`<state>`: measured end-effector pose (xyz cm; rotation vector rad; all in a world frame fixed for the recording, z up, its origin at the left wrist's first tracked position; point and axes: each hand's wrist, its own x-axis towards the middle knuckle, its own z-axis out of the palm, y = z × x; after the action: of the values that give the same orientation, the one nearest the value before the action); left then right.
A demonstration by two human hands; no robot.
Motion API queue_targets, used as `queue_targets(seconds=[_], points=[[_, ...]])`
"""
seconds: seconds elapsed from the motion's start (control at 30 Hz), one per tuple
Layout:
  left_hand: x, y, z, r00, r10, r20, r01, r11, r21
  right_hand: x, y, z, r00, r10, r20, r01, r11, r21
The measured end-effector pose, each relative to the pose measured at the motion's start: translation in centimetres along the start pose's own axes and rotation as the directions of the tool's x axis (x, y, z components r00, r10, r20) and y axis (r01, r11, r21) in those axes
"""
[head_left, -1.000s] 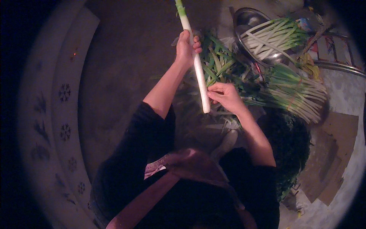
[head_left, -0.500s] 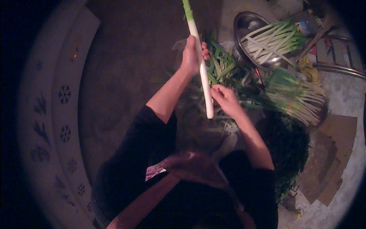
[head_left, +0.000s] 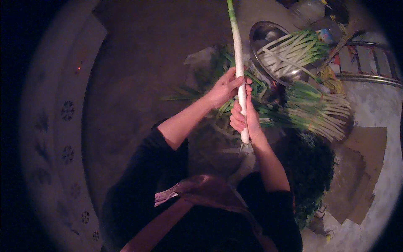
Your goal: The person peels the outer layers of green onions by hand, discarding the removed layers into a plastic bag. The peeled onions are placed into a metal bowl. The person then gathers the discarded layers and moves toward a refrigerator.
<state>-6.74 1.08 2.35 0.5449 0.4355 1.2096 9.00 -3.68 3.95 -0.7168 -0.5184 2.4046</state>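
Observation:
A long green onion [head_left: 238,46], white along its stalk and green at the top, stands nearly upright in front of me. My left hand [head_left: 226,87] is closed around the middle of the stalk, thumb across its front. Just below it, my right hand [head_left: 247,115] wraps its fingers around the lower stalk. The bottom end pokes out under the right hand, above some pale scraps. Loose green leaves [head_left: 226,59] lie on the floor behind both hands.
A metal bowl [head_left: 255,44] at the upper right holds several trimmed green onions [head_left: 289,54]. Nearer lies a tied bundle of green onions [head_left: 321,109]. Dark leafy greens [head_left: 312,176] are piled at my right beside flattened cardboard [head_left: 357,176]. A pale patterned panel [head_left: 67,130] curves along the left.
The green onion has shifted right and slightly down and stands steeper. My left hand came down nearer the right one. My right hand has closed around the lower stalk.

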Motion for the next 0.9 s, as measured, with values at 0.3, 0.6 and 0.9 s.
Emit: queue_targets(seconds=[0.3,0.6,0.9], points=[[2.1,3.6,-3.2,0.861,0.319,-0.396,-0.189,0.924,0.333,-8.0,1.4,-4.7,0.99,-0.086,-0.108,-0.109,-0.005,-0.994],[0.9,-4.5,3.4,0.98,0.198,-0.004,-0.164,0.822,0.546,-3.7,-1.8,-4.3,0.784,-0.52,-0.34,0.021,0.568,-0.823],[-3.1,1.0,-1.5,0.933,0.294,-0.208,0.108,0.321,0.941,5.9,-23.4,-22.8,0.209,-0.857,-0.472,0.405,0.515,-0.756]])
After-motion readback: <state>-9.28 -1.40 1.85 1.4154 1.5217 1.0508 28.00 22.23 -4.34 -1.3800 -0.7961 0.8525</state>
